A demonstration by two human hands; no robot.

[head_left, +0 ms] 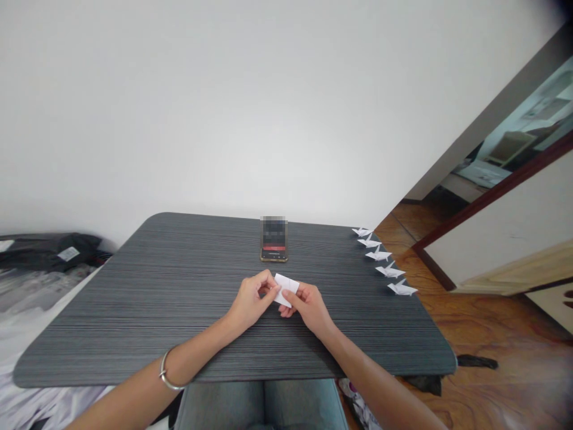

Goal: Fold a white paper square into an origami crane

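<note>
Between my two hands is a small folded piece of white paper, held just above the dark table near its middle. My left hand pinches the paper's left edge between thumb and finger. On the other side, my right hand grips it with the thumb on top and the fingers curled behind. The fingertips hide parts of the paper's edges. Beyond the hands a phone stands with its screen facing me.
Several white folded paper birds line the right edge of the dark wood-grain table. A white wall rises behind it. Black plastic packages lie beyond the left side. Wooden floor and a doorway are to the right.
</note>
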